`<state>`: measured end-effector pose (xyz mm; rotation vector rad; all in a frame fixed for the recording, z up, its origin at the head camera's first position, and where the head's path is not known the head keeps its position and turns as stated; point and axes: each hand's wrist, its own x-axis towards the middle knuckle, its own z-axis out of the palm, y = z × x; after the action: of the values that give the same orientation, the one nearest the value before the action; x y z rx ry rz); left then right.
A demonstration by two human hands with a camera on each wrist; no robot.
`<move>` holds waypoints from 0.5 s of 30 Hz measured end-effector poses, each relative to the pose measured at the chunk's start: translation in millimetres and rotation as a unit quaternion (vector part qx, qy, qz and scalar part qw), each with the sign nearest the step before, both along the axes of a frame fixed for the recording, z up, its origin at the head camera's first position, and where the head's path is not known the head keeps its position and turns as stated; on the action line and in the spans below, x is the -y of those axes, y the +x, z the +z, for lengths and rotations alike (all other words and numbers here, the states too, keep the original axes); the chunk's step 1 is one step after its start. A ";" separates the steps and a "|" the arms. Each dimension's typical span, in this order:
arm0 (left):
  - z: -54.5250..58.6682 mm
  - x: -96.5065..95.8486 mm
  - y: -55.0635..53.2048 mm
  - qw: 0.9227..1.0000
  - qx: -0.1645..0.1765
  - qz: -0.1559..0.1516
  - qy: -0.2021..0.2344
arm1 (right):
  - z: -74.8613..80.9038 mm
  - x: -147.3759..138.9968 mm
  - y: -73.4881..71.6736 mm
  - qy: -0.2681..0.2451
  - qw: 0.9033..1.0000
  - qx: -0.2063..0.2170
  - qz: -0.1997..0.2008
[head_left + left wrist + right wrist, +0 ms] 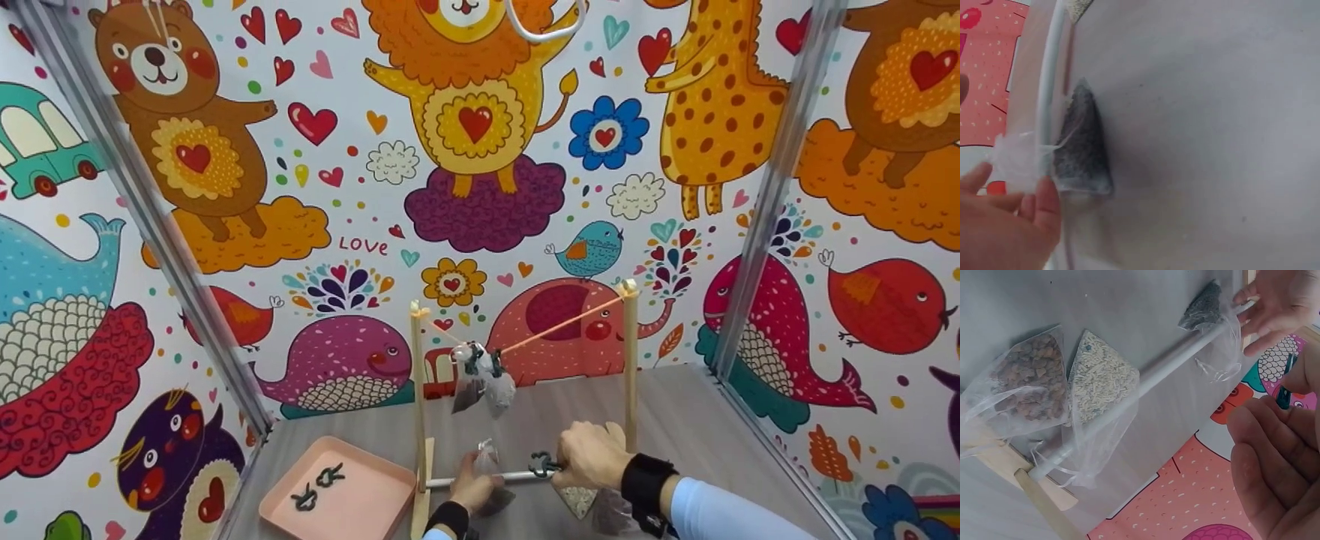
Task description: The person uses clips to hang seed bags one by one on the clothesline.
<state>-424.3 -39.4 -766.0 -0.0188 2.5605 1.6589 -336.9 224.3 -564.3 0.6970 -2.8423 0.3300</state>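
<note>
My right hand (592, 457) pinches a small dark green clip (541, 463) between thumb and fingers, above the white rod (1151, 382) of a wooden frame. My left hand (474, 484) is at the rod's left part, its fingers extended and spread, fingertips at the rod and at a sheer drawstring bag. That bag of dark granules (1084, 143) lies with its filled end on the near side and its clear top (1016, 157) over the rod. Further right, a bag of pale pellets (1100, 379) also drapes over the rod. Beside it lies a bag of reddish-brown stones (1036, 377).
Two wooden posts (630, 360) hold up a sagging orange cord (562, 326), from which a dark-filled bag (469, 394) and a pale-filled bag (500, 391) hang by green clips. At left, a pink tray (360, 495) contains two green clips (328, 475). Printed walls enclose the table.
</note>
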 end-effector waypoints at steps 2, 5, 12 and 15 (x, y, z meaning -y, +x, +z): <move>13.8 -1.7 13.3 1.000 0.014 0.002 0.014 | -0.4 1.9 0.1 -0.008 1.000 0.012 0.009; 36.1 -0.9 31.3 1.000 0.003 -0.019 -0.009 | -1.1 2.3 0.2 -0.017 0.999 0.029 0.016; 83.8 -1.3 60.9 0.983 -0.083 -0.105 -0.128 | -0.1 -2.0 2.7 -0.017 0.999 0.044 0.017; 118.5 -7.1 70.7 0.959 -0.127 -0.151 -0.202 | 6.3 -3.4 -0.9 -0.013 0.999 0.052 0.008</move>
<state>-353.6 -32.4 -647.4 0.5630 2.8600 1.0740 -337.8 227.7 -558.0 0.7186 -2.9265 0.4167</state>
